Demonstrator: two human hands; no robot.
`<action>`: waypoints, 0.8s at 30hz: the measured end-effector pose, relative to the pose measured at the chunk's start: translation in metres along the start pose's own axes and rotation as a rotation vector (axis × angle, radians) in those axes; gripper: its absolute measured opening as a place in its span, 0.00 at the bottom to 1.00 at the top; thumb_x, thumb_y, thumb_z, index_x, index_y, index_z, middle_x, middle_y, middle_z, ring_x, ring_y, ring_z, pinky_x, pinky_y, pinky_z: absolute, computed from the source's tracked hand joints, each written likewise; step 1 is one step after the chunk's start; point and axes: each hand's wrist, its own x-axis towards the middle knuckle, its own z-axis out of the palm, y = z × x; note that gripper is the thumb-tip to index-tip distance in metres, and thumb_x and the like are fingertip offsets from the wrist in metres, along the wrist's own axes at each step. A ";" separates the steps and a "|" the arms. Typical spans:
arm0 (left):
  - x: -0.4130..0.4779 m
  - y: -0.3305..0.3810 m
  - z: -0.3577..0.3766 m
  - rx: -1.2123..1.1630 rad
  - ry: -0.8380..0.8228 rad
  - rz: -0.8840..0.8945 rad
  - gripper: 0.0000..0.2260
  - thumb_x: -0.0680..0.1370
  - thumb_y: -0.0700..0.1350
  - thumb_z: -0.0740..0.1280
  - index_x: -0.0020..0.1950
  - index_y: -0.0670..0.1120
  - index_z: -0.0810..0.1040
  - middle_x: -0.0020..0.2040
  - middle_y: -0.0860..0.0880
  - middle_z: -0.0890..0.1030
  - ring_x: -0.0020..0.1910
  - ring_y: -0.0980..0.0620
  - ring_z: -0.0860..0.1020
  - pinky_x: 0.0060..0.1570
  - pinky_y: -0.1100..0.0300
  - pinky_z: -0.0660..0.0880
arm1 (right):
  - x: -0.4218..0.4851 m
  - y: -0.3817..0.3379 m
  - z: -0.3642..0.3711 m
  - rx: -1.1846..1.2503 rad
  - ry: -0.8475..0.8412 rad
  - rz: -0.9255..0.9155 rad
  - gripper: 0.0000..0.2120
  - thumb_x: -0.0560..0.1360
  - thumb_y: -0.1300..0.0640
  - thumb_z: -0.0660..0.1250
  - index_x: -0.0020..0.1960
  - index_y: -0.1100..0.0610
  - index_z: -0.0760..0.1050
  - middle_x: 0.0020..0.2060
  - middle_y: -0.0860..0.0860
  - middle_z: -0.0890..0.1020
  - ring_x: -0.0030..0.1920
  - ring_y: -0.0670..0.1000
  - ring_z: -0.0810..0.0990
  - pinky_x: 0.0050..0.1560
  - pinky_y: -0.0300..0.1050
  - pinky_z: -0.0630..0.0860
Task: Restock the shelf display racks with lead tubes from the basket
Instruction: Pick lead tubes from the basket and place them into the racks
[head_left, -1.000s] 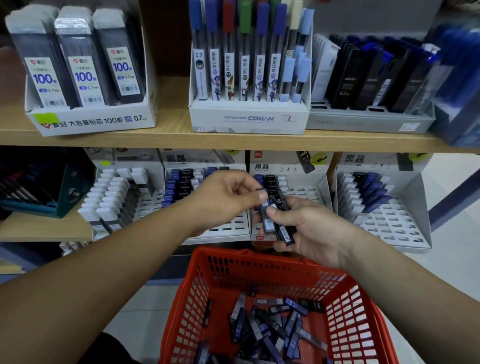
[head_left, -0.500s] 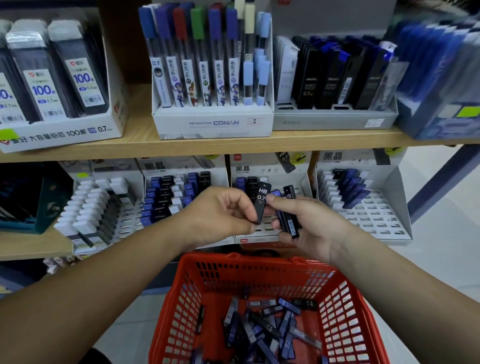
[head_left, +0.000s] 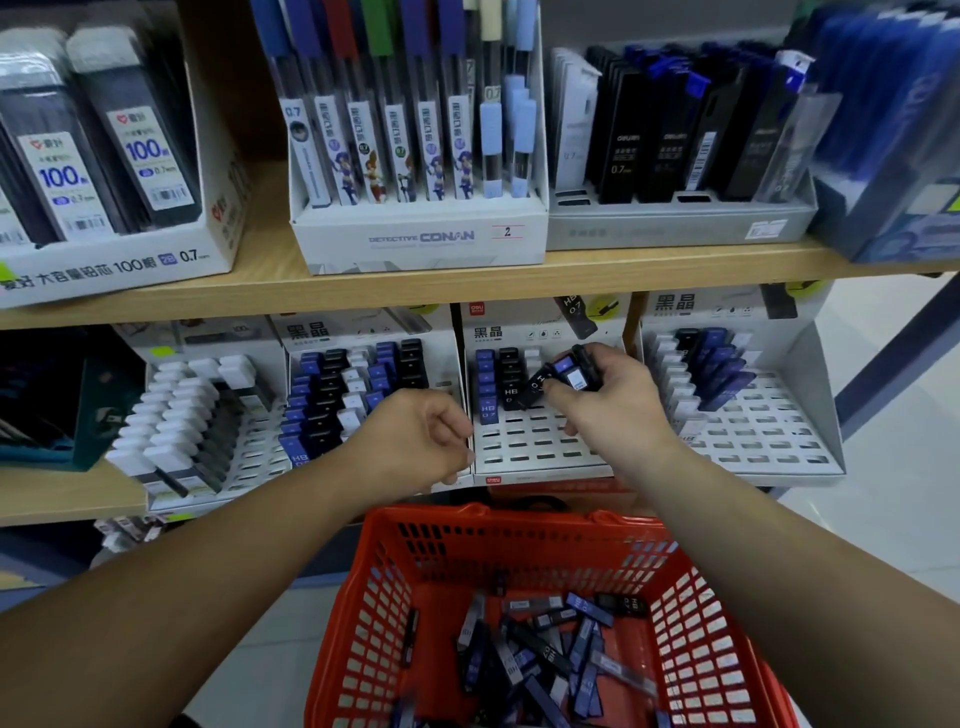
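Dark plastic lead tubes (head_left: 574, 375) stay gripped by the right hand (head_left: 618, 410); left hand (head_left: 415, 441) withdraws, fingers clenched empty (one tube racked).

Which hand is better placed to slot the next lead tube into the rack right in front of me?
Probably the left hand: it shows nothing held and sits by the empty slots of the rack. The right hand is busy gripping a bunch of tubes above it.
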 end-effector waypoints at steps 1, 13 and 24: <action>0.001 -0.002 0.000 -0.004 0.011 -0.003 0.07 0.76 0.37 0.75 0.50 0.46 0.81 0.42 0.45 0.85 0.35 0.53 0.85 0.30 0.63 0.78 | 0.003 0.003 0.004 -0.021 -0.007 -0.018 0.06 0.78 0.63 0.71 0.49 0.53 0.79 0.36 0.49 0.81 0.28 0.49 0.75 0.29 0.41 0.73; 0.012 -0.008 -0.001 -0.118 -0.006 0.013 0.07 0.77 0.38 0.74 0.53 0.45 0.82 0.42 0.47 0.85 0.34 0.58 0.83 0.34 0.67 0.76 | 0.025 0.012 0.017 -0.540 -0.159 -0.256 0.07 0.77 0.60 0.71 0.52 0.51 0.77 0.41 0.44 0.80 0.43 0.52 0.79 0.43 0.47 0.79; 0.007 0.004 0.001 -0.215 0.126 0.092 0.02 0.81 0.40 0.69 0.52 0.45 0.82 0.44 0.39 0.85 0.31 0.55 0.81 0.29 0.67 0.74 | 0.015 0.004 0.022 -0.405 -0.075 -0.105 0.13 0.76 0.57 0.76 0.53 0.52 0.72 0.40 0.45 0.78 0.37 0.47 0.77 0.33 0.38 0.72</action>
